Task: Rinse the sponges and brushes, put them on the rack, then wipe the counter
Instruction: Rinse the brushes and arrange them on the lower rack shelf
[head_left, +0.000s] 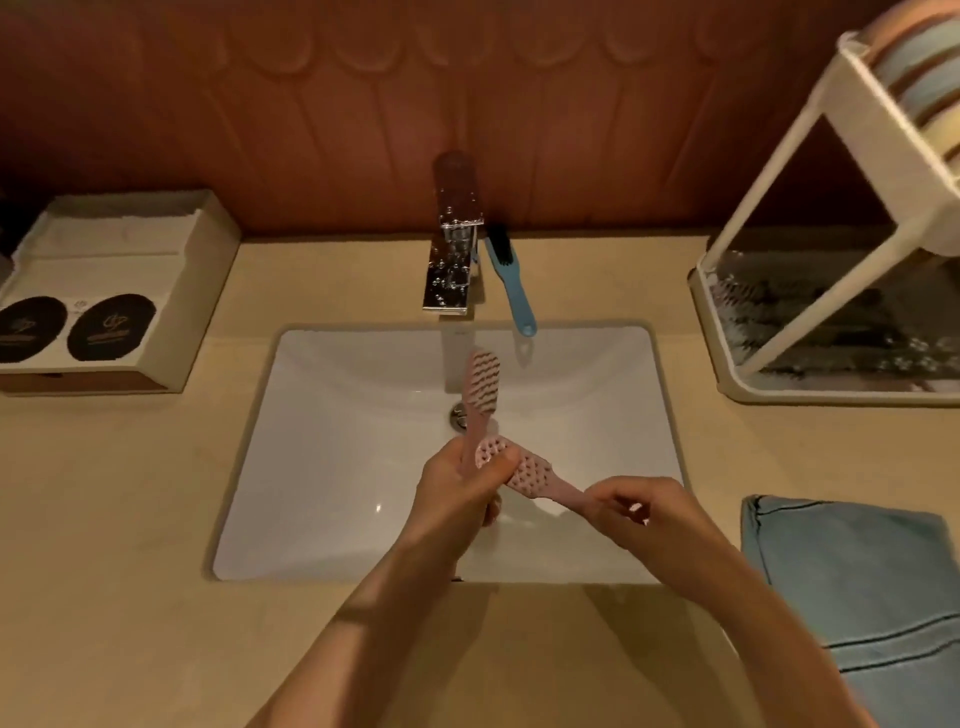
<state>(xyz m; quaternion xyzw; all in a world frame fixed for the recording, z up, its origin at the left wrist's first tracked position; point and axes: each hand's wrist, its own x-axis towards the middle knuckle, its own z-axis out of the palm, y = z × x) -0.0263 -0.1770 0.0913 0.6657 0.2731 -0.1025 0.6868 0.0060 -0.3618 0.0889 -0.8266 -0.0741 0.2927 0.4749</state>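
Note:
Over the white sink (322, 467) my left hand (457, 493) grips a pink brush (480, 384) by its handle, bristle head up under the water stream from the chrome faucet (454, 260). My right hand (639, 512) holds a second pink brush (530, 473) by its handle; its head lies across my left thumb. A blue brush (511, 283) with black bristles lies on the counter beside the faucet, handle end over the sink's rim. The white rack (810, 291) stands at the right, with sponges (914, 67) on its upper shelf.
A folded blue cloth (852, 571) lies on the beige counter (119, 519) right of the sink. A cream box (109, 291) with two dark oval labels sits at the left against the brown wall.

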